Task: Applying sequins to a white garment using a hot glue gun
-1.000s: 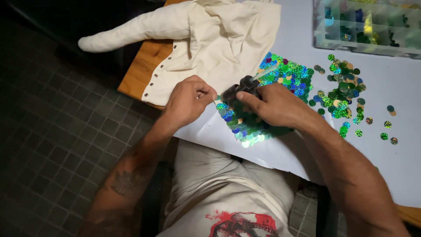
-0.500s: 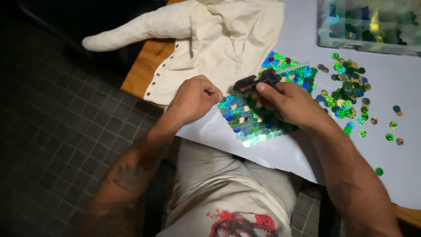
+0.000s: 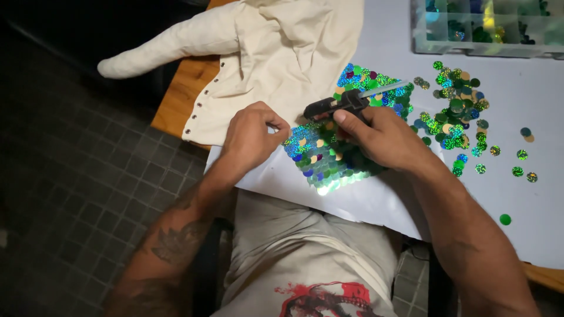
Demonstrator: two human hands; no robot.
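At the near edge of the white sheet (image 3: 376,205) covering the wooden table (image 3: 179,94), the person works over a panel of overlapping shiny sequins (image 3: 338,158) in green, blue and gold. Their right hand (image 3: 382,138) is wrapped firmly round a small black glue gun (image 3: 338,105), its nozzle pointing toward nine o'clock and a clear glue stick jutting from its back toward two o'clock. Their left hand (image 3: 252,135), at nine o'clock from the panel, is curled nearly closed with fingertips pinched at the panel's left edge; whether a sequin sits in that pinch I cannot tell.

Loose sequins (image 3: 458,117) lie scattered at three o'clock from the gun, and a clear compartment box (image 3: 487,26) sits at one o'clock. Cream fabric with a row of eyelets (image 3: 276,53) lies just beside the panel at eleven o'clock.

My worry is the hot nozzle: it hovers close to the pinching fingertips, so a slip could burn them. A drip could also string glue onto the cream fabric or smear finished sequins.
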